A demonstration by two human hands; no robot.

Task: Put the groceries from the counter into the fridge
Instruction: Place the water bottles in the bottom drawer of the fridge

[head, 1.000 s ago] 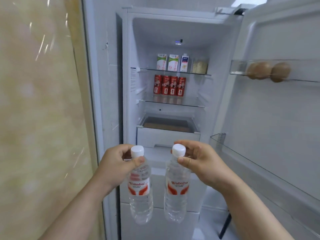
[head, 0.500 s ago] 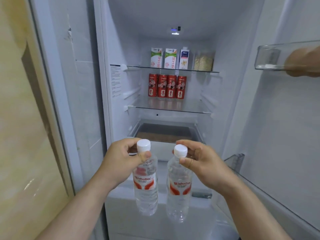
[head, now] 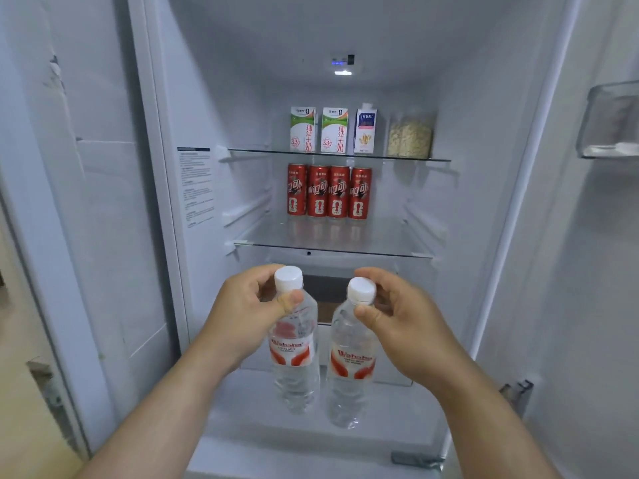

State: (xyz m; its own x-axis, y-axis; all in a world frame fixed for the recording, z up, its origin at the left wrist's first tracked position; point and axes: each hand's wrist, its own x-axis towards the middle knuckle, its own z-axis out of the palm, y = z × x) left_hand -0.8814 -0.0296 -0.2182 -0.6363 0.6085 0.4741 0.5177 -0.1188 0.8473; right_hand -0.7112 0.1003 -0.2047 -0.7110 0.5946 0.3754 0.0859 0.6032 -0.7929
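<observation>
Over the last second the view has closed in on the open fridge: its interior now fills the frame, and the door rack with the round brown items has slipped out to the right. The bottles have come with it, so shelving them looks imminent. The left hand pinches the neck of the left water bottle under its ribbed white cap; the right hand grips the right water bottle the same way. Both hang in front of the drawer, below the bare front of the middle glass shelf, clear thin plastic with red-and-white labels. Behind stand glossy red cans; above, matte milk cartons.
</observation>
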